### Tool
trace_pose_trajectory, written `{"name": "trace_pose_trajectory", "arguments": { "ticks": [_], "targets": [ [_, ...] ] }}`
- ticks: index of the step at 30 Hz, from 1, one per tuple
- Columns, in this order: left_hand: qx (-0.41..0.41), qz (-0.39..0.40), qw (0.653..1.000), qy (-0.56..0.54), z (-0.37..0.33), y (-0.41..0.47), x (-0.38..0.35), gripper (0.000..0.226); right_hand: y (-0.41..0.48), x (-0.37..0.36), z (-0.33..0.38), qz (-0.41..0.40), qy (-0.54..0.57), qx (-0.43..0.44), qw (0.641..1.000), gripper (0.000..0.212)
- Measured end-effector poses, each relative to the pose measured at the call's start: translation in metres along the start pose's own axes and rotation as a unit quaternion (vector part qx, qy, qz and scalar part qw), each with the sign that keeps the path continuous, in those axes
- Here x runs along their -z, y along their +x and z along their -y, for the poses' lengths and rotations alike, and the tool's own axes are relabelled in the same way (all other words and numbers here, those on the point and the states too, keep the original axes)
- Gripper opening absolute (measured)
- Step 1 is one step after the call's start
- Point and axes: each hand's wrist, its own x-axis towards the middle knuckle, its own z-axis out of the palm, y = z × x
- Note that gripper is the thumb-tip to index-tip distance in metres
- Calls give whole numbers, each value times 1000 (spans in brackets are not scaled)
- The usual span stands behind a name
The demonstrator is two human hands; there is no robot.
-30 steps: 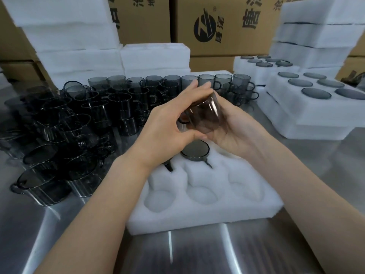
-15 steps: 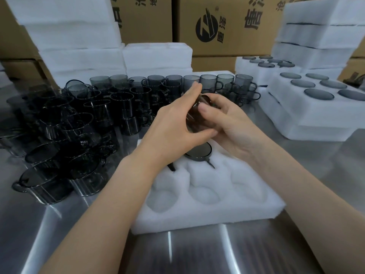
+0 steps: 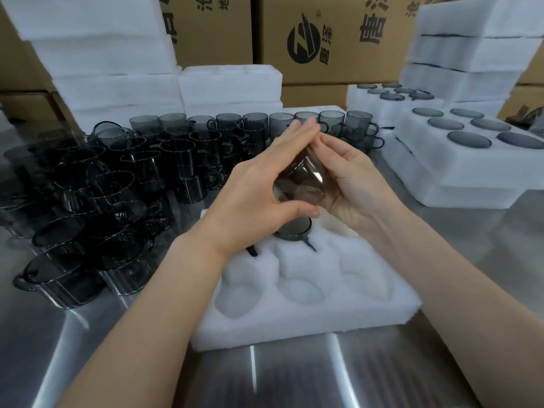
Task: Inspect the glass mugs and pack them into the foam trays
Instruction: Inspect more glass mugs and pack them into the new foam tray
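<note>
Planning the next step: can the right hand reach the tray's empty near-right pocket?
Probably yes: the pocket lies open near the right hand, nothing covering it; that hand holds a mug.

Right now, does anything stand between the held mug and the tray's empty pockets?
Nothing visible does. The left hand and right hand hold the mug over the tray; its three near pockets lie open. The back-middle pocket already holds a packed mug.

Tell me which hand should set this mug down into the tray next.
Probably the right hand. It cups the glass mug and hangs above the empty right-side pockets of the foam tray; the left hand also grips it, but its forearm crosses the left pockets.
</note>
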Motion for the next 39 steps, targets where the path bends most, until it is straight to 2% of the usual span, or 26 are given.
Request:
{"name": "trace_pose_trajectory", "arguments": {
  "ticks": [3,5,8,10,16,20,22,25,28,30,32,36,39],
  "targets": [
    [-7,-1,1000,5,0,1,-2,96,1,0,-2,-31,-17,19,999,20],
    [-5,-18,1000,6,0,1,-3,91,1,0,-2,-42,-26,24,999,25],
    [18,-62,998,-4,4,1,-1,86,0,-1,1,8,-33,-1,999,37],
    [36,-82,996,-10,6,0,0,84,-2,-2,2,48,-60,-2,997,37],
    [57,-107,991,-51,7,1,1,75,-3,-1,7,15,-82,4,996,51],
    [89,-117,984,-97,8,1,-1,67,-3,8,12,66,-116,-9,991,47],
    [69,-120,988,-74,8,1,1,64,-2,14,16,96,-129,-37,986,46],
    [5,-111,993,-32,5,0,2,60,1,21,25,96,-82,-96,987,63],
    [-52,-97,994,9,3,0,0,53,1,23,28,113,-131,-145,974,67],
    [-79,-89,992,29,4,1,-1,51,0,22,28,116,-146,-155,970,58],
    [-87,-78,992,37,5,0,0,55,0,23,30,93,-163,-116,975,46],
    [8,-65,998,12,10,-1,1,70,-8,33,43,61,-251,-26,966,39],
    [83,-66,994,28,18,-1,0,45,-21,40,54,109,-421,-19,900,45]
  ]
}}
